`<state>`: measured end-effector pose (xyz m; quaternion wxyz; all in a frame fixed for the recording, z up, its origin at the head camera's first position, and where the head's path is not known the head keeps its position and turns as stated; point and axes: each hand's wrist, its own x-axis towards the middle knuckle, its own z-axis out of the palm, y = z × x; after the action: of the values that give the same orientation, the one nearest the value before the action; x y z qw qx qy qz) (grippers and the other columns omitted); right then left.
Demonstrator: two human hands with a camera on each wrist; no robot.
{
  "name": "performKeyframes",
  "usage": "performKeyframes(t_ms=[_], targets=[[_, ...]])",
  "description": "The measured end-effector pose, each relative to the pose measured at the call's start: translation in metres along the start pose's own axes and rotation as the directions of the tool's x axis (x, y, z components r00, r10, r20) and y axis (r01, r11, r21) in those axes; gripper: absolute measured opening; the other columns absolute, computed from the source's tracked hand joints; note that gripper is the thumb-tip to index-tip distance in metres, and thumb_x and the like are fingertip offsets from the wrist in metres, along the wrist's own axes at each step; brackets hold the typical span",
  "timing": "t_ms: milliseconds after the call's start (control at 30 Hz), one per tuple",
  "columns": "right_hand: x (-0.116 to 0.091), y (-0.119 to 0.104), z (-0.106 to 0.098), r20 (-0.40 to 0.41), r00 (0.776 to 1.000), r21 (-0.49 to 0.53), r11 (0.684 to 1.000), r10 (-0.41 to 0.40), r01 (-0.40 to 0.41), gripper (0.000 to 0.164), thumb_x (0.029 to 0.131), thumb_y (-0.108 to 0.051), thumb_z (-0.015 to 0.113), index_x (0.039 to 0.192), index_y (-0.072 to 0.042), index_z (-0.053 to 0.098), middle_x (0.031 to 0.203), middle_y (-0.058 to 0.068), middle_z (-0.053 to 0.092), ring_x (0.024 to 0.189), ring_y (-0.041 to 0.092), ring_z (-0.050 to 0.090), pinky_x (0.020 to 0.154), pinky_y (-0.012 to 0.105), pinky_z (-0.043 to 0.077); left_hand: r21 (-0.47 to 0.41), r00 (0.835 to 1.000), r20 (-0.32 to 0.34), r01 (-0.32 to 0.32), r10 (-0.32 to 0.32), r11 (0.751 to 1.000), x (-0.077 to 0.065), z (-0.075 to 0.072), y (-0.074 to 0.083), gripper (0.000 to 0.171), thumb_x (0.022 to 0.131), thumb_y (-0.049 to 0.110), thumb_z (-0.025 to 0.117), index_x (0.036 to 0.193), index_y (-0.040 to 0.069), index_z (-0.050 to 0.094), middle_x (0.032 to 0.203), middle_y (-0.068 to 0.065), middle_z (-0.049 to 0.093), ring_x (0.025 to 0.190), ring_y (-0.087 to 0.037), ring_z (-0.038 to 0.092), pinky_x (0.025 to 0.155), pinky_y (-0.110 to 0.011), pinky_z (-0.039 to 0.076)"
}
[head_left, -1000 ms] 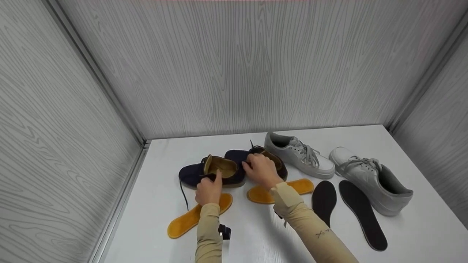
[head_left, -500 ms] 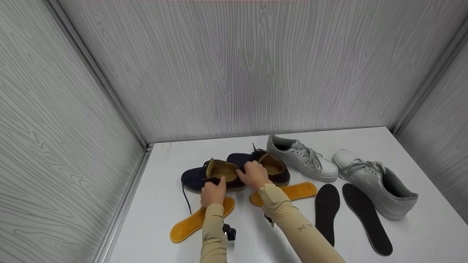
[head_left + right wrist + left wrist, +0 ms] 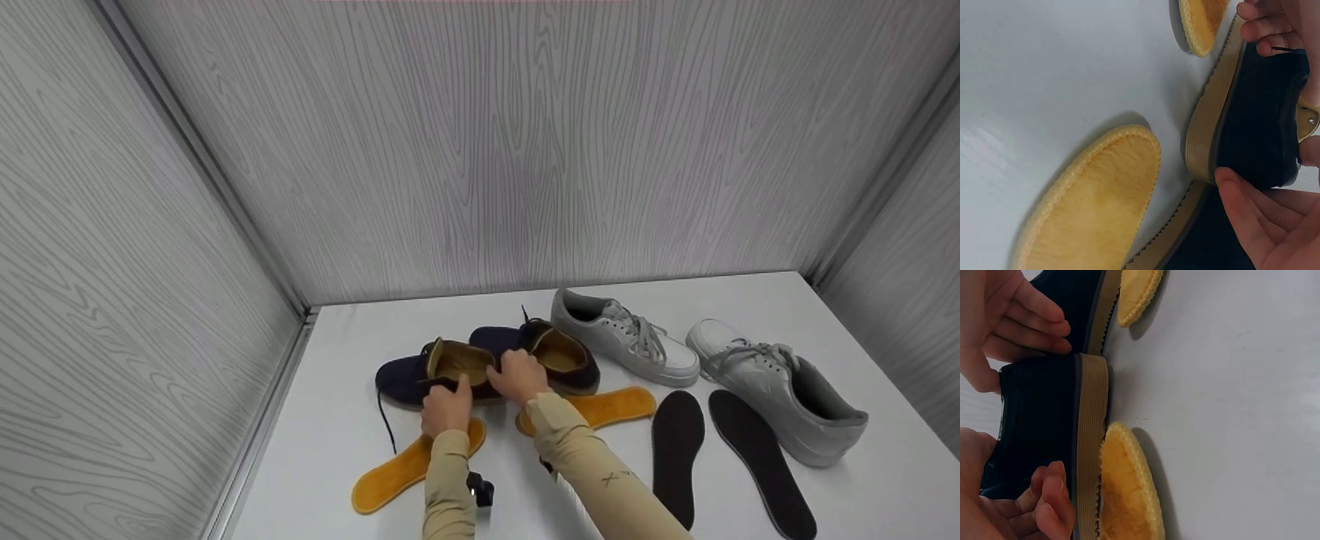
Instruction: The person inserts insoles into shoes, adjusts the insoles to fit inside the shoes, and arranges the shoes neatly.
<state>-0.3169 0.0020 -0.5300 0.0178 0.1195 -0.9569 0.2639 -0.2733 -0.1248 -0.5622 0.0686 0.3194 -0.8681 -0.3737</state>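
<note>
A dark blue lace-up shoe [image 3: 403, 380] with a tan lining lies at the left, toe pointing left. My left hand [image 3: 448, 409] grips its near side, thumb over the rim into the opening and fingers along the outside. At the heel, my right hand [image 3: 520, 376] pinches the back, thumb at the rim, fingertips against the outer heel [image 3: 1252, 124]. The matching blue shoe [image 3: 562, 352] stands just behind and to the right. A fuzzy yellow insole [image 3: 390, 476] lies partly under my left forearm. Another yellow insole [image 3: 615, 406] lies right of my right wrist.
White sneakers [image 3: 630, 341] stand at the back right, one of them [image 3: 780, 390] angled toward the front. Two black insoles [image 3: 677, 450] lie before them. Grey wood-patterned walls [image 3: 480, 150] enclose the white table [image 3: 337, 330] at the back and sides.
My right hand has moved left, off the second blue shoe, to the heel of the left one. My left hand keeps its grip. The head view has tilted up slightly.
</note>
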Motion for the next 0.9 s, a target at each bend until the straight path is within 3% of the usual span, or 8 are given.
performKeyframes(t_ms=[367, 667, 900], targets=[[-0.0026, -0.0076, 0.0018, 0.030, 0.999, 0.041, 0.999, 0.018, -0.019, 0.031, 0.090, -0.019, 0.055, 0.061, -0.009, 0.052, 0.066, 0.008, 0.052, 0.052, 0.018, 0.049, 0.052, 0.034, 0.041, -0.001, 1.000, -0.010, -0.012, 0.012, 1.000, -0.0036, -0.0004, 0.0043, 0.049, 0.088, 0.049, 0.051, 0.089, 0.002, 0.066, 0.093, -0.017, 0.067, 0.084, -0.038, 0.062, 0.068, -0.050, 0.046], [-0.0043, -0.0074, 0.0052, -0.002, 1.000, 0.054, 0.998, 0.017, -0.016, 0.038, 0.089, -0.018, 0.057, 0.055, -0.013, 0.042, 0.050, -0.001, 0.040, 0.043, 0.014, 0.042, 0.044, 0.029, 0.036, -0.010, 1.000, -0.019, -0.009, 0.009, 1.000, -0.0038, 0.0021, 0.0030, 0.049, 0.089, 0.048, 0.050, 0.091, 0.001, 0.065, 0.094, -0.018, 0.066, 0.084, -0.038, 0.062, 0.068, -0.051, 0.046], [-0.0018, -0.0067, 0.0066, 0.004, 0.995, 0.078, 0.992, 0.103, -0.103, 0.032, 0.088, -0.026, 0.060, 0.062, -0.010, 0.052, 0.057, 0.004, 0.051, 0.048, 0.016, 0.049, 0.048, 0.031, 0.041, -0.013, 1.000, -0.014, 0.006, -0.006, 1.000, -0.0017, 0.0041, 0.0036, 0.051, 0.088, 0.050, 0.051, 0.093, 0.001, 0.066, 0.094, -0.018, 0.067, 0.084, -0.037, 0.063, 0.068, -0.050, 0.046]])
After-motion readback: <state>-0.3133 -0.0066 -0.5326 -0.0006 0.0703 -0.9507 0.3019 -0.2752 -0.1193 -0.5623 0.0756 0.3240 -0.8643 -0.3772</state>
